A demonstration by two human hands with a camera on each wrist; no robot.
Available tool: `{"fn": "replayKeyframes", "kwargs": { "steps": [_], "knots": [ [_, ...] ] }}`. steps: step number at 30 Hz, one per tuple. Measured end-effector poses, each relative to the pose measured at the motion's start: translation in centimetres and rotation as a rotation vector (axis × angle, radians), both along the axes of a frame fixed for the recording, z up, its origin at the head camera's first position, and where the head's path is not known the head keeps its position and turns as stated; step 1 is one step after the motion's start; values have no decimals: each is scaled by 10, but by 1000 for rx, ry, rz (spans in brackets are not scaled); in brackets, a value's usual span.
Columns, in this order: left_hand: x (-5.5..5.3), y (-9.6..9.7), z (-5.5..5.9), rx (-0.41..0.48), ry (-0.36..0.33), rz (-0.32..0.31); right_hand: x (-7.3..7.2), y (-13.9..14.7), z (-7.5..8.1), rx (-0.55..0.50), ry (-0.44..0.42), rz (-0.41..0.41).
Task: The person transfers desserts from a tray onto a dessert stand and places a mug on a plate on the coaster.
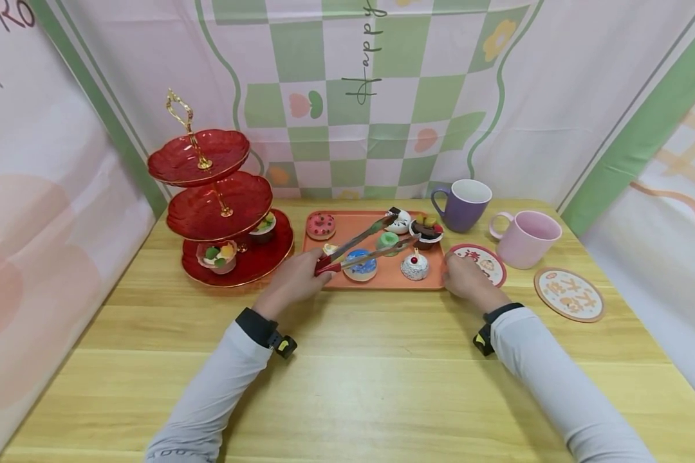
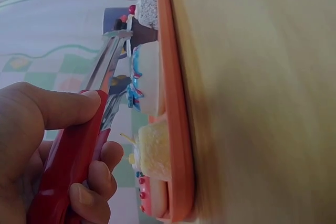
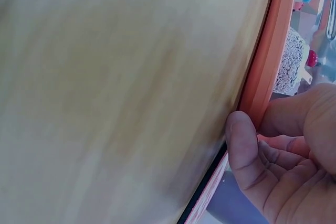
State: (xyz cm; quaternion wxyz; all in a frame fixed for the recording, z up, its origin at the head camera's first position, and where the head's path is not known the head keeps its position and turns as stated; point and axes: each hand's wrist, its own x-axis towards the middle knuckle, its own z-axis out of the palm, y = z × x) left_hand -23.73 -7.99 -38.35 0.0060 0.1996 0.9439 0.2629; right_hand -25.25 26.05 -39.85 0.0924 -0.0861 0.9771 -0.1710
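Note:
My left hand (image 1: 294, 278) grips a pair of tongs by the red handles (image 2: 71, 156), thumb along the upper one. The metal arms of the tongs (image 1: 366, 235) are spread over the orange tray (image 1: 353, 223); their tips reach a white cake with a dark top (image 1: 401, 222) and a chocolate cupcake (image 1: 426, 233). Between the arms sits a green cake (image 1: 387, 242). At the tray's front right corner, my right hand (image 1: 468, 278) pinches the rim between thumb and finger (image 3: 286, 113). A blue-iced doughnut (image 1: 360, 266), a pink doughnut (image 1: 321, 226) and a speckled cake with a cherry (image 1: 414, 265) also lie there.
On the left stands a three-tier red stand (image 1: 219, 206) with two cupcakes on its bottom plate. Behind my right hand are a purple mug (image 1: 465, 207) and a pink mug (image 1: 529, 239). Two round coasters, one pale and brown-rimmed (image 1: 569, 294), lie on the right.

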Motion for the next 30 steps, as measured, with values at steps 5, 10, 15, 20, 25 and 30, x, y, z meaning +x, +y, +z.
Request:
{"fn": "replayKeyframes", "kwargs": {
  "steps": [5, 10, 15, 20, 25, 30],
  "knots": [
    [-5, 8, 2, 4, -13, -26, 0, -1, 1, -7, -4, -4],
    [-9, 18, 4, -21, -16, -39, 1, 0, 1, 3, 8, 4],
    [-12, 26, 6, -30, -36, -39, 1, -1, 2, -3, -11, -7],
    [-15, 34, 5, -52, -30, -55, 1, 1, 1, 11, 38, 10],
    [-16, 42, 2, -71, -6, -75, 2, 2, 0, 11, 69, 23],
    [-16, 46, -2, -62, 8, -70, 1, 2, -2, 12, 85, 35]
  ]
}}
